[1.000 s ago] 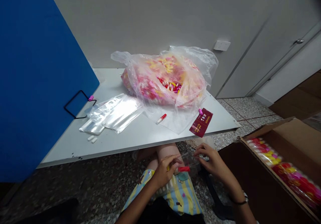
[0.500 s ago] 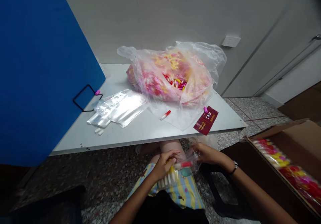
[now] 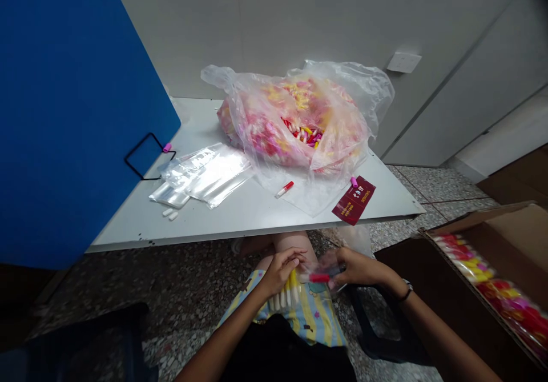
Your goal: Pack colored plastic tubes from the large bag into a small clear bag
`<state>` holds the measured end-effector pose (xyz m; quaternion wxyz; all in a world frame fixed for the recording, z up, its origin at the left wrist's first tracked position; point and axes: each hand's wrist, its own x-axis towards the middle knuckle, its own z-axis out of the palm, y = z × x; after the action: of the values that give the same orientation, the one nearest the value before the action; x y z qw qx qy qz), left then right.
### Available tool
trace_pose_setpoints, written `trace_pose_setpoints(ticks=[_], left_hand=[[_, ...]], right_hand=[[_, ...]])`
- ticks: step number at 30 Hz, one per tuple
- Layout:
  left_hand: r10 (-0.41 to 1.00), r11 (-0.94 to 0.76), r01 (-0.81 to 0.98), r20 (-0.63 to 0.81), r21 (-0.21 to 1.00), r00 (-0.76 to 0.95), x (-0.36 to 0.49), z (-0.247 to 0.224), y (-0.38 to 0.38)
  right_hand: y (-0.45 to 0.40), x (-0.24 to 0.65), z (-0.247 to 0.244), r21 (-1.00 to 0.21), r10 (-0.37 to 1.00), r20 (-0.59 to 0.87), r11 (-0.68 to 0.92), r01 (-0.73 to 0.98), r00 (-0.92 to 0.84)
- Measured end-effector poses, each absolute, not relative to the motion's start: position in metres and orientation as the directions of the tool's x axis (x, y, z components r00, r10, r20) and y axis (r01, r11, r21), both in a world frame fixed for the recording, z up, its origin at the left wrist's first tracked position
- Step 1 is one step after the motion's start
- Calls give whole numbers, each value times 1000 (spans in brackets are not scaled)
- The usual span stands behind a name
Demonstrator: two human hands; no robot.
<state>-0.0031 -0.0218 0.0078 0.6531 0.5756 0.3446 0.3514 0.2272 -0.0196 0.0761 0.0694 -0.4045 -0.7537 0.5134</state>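
Note:
Over my lap, my left hand (image 3: 280,273) is closed on a clear plastic bag (image 3: 303,290) holding several small yellow-and-white tubes (image 3: 285,297). A red-and-white tube (image 3: 319,278) lies crosswise in the bag, between my hands. My right hand (image 3: 349,266) is at the bag's other end, its fingers curled around the plastic and partly blurred. On the table ahead lies a single red-and-clear tube (image 3: 284,189), in front of a big clear sack (image 3: 295,125) full of red, pink, yellow and white tubes.
Flat clear bags (image 3: 205,176) lie left on the white table (image 3: 240,219), near two white pieces (image 3: 170,214). A dark red card (image 3: 354,202) and a pink cap (image 3: 354,181) sit at right. A blue panel (image 3: 77,113) stands left. An open carton (image 3: 432,239) holds packed bags at right.
My right hand has shifted slightly right and down at its end of the bag. My left hand stays about the same over the bag. The view has tilted a little.

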Motion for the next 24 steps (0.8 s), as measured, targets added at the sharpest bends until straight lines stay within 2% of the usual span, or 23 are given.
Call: trace_pose_setpoints(ticks=[2,5,9,14,17,20,24], left_hand=[[850,113,-67,-62,991,522,-4,8,-22],[860,117,-52,-75,992,505,-5,9,-22],[870,123,-79,-70,989,488,-5,9,-21],[843,276,-220,-126,936,523,-13,1,-13],[834,317,-230,-155,920,529,-20,-5,-9],[842,307,-215,-160,927,515,-23,-7,-10],[846,286,-192,-153,939,512,-22,-5,-12]], right_hand=[[-19,228,75,-799,677,-354,140,585,-645],[-21,225,76,-793,719,-308,168,586,-623],[-21,223,84,-847,799,-171,180,501,-576],[-18,233,83,-923,916,-58,102,370,-396],[-17,234,77,-952,951,-1,94,292,-310],[-17,229,72,-944,960,10,101,313,-279],[-15,224,73,-917,957,-67,53,394,-283]])
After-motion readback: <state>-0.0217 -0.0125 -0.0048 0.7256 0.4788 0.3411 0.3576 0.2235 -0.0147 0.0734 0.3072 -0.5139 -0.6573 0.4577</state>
